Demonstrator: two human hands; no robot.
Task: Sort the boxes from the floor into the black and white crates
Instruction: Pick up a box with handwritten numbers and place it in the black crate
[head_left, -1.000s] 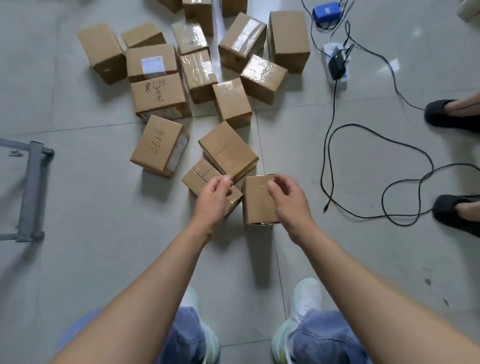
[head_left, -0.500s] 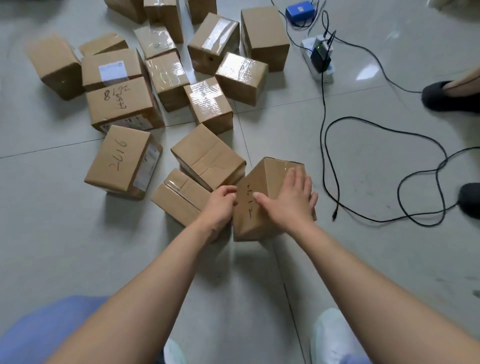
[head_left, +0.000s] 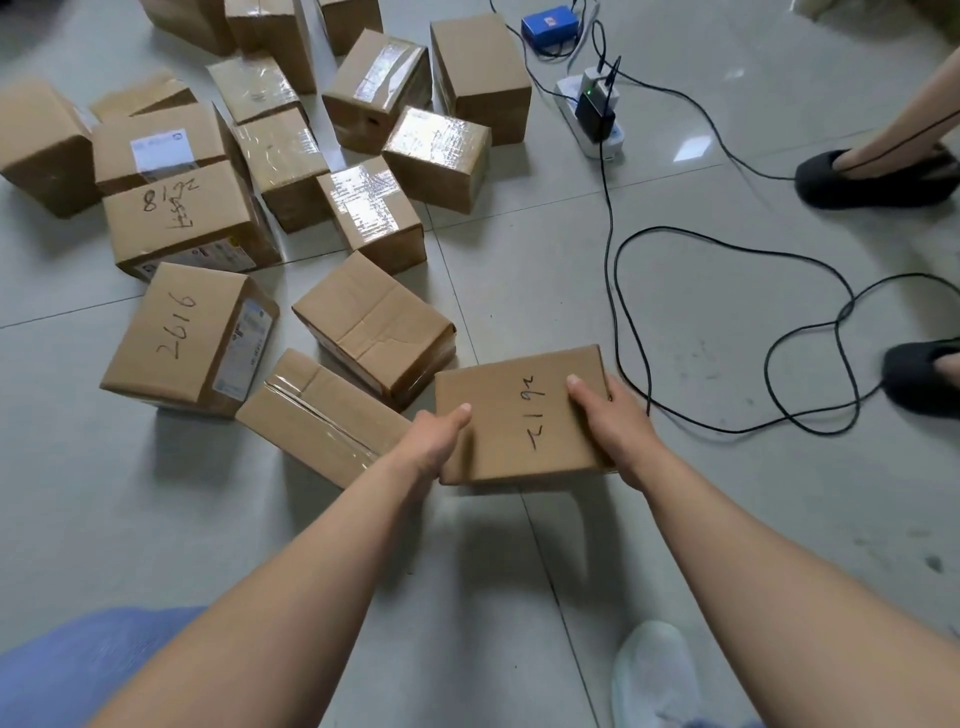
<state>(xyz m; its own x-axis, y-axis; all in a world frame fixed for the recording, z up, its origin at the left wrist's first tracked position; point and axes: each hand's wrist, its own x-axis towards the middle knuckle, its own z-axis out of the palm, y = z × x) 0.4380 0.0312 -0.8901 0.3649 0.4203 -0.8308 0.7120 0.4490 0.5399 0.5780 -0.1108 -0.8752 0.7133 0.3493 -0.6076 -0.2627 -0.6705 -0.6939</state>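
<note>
You have the marked box (head_left: 522, 415) between both hands, held above the grey tiled floor (head_left: 701, 322) with its shadow on the tiles just beneath. Its broad face is turned up toward you, with handwriting in dark ink running across the middle. Your left hand (head_left: 434, 447) grips the near left edge: the thumb lies on top of the face, while the fingers wrap under the box and are hidden. Your right hand (head_left: 613, 421) grips the right edge the same way, thumb pressed on the top face to the right of the writing, fingers curled down around the side and out of sight below. Both hands are closed on the cardboard, with the writing between the two thumbs.

Just left of the held box, a flat taped box (head_left: 322, 421) lies on the floor, and a creased box (head_left: 374, 327) leans just beyond it. Farther left sits a box marked 2616 (head_left: 187, 338), with more boxes heaped at the far left. A black cable (head_left: 623, 322) loops over the floor to the right, running to a power strip (head_left: 592, 114) at the far side. Two dark shoes (head_left: 872, 179) of another person stand at the right edge.
</note>
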